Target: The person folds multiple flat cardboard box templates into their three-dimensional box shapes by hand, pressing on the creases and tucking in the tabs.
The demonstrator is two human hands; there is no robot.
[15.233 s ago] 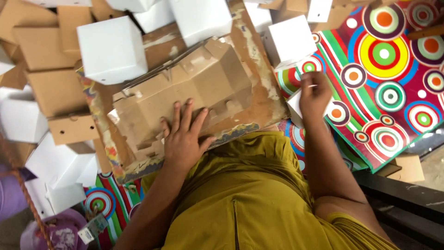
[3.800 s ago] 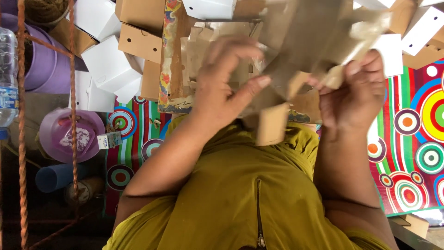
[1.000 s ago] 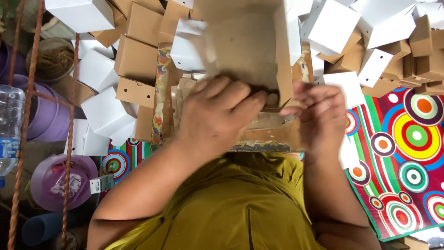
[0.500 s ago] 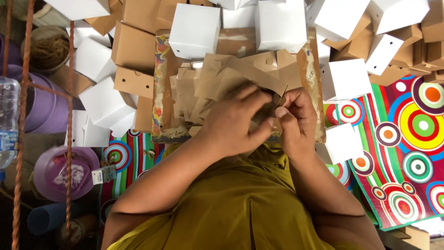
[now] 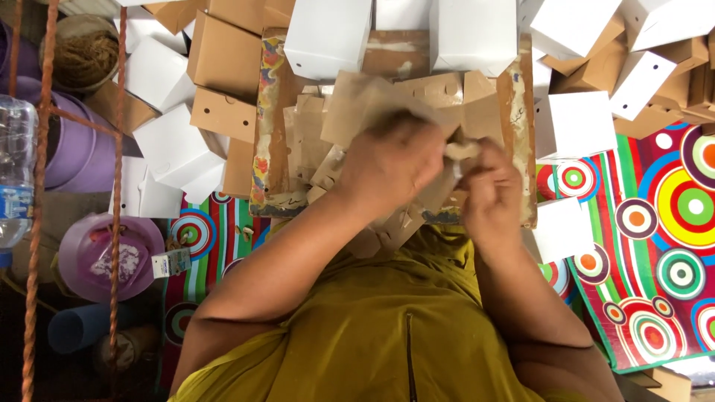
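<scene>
Cardboard blank (image 5: 387, 100) half hidden under left hand (image 5: 391, 164), right hand (image 5: 491, 190).

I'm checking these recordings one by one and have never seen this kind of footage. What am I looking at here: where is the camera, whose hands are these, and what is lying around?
There is no machine. A camera worn on a person's head looks straight down, so the mustard-yellow shirt fills the bottom and both bare arms reach up into the picture. The left hand and right hand meet over a flat brown cardboard box blank, gripping its flaps; exactly how the fingers pinch is hidden. The blank lies on a worn cardboard work board. Around it are many folded white cardboard boxes and brown ones, on a mat with coloured circles. At the left stand purple plastic bowls and a clear water bottle.
</scene>
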